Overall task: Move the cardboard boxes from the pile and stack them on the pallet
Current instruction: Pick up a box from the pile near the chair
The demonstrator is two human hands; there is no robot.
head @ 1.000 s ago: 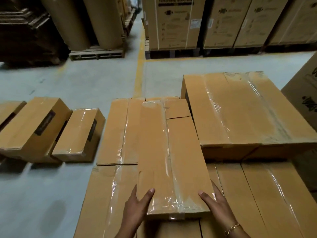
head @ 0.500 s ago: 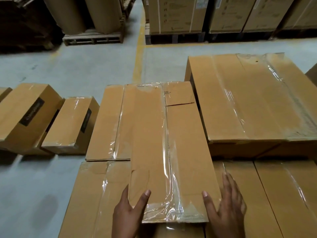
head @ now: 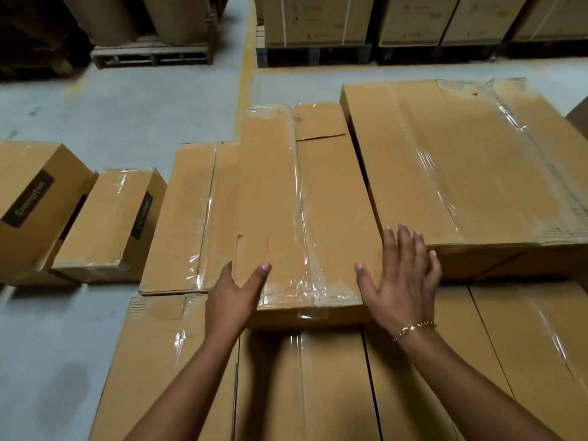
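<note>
Now left hand (head: 234, 297) holds the sealed box (head: 280, 198).

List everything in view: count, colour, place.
long box: 1, brown, centre, top layer
large flat box: 1, brown, right
lower boxes: several, brown, underneath, near
labelled boxes: 2, brown, floor, left
paper rolls: 2, tan, far-left pallet
printed cartons: several, tan, far row
floor line: 1, yellow, far centre
bracelet: 1, gold, right wrist
left hand: grips long box's near-left corner
right hand: fingers spread, thumb on long box
</note>
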